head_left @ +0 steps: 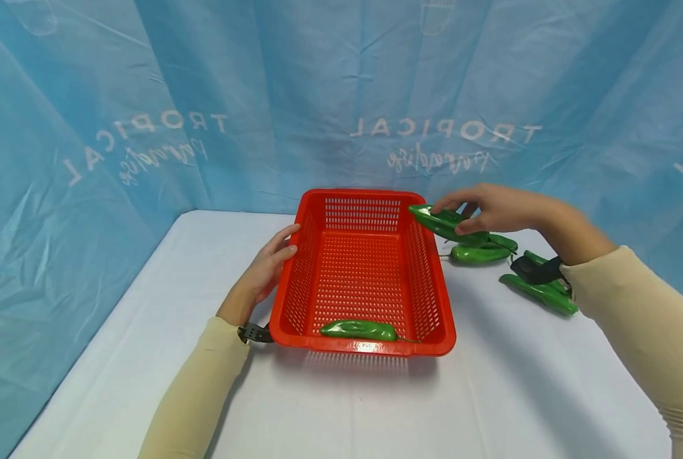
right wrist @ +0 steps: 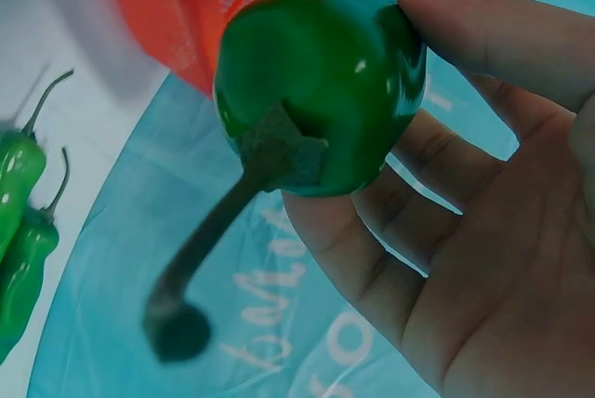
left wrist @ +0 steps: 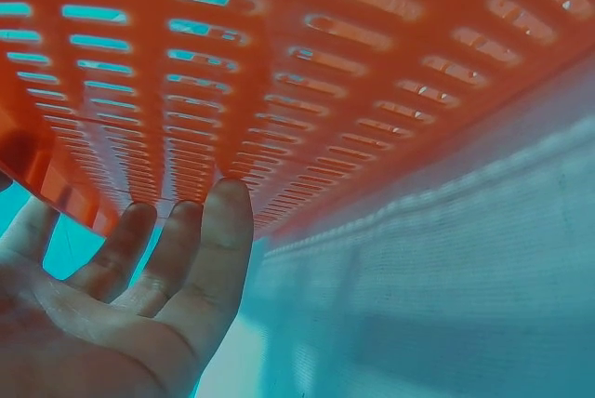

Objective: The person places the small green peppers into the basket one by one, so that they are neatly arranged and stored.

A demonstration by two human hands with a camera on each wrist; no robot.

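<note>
My right hand (head_left: 493, 207) pinches a green chili pepper (head_left: 447, 223) between thumb and fingers, above the right rim of a red plastic basket (head_left: 447, 306). In the right wrist view the pepper's stem end (right wrist: 279, 152) faces the camera, its stem hanging down. My left hand (head_left: 266, 264) touches the basket's left side. In the left wrist view its extended fingers (left wrist: 218, 258) rest against the slotted outer wall; the thumb is mostly out of that view. Inside the basket, another green chili pepper (head_left: 359, 329) lies along the near wall.
Right of the basket, a green pepper (head_left: 479, 255) lies partly under my right hand. More peppers (head_left: 539, 293) lie near my right wrist, partly hidden by its strap (head_left: 536, 271). A white cloth (head_left: 364, 408) covers the table; a blue printed curtain (head_left: 318, 95) hangs behind.
</note>
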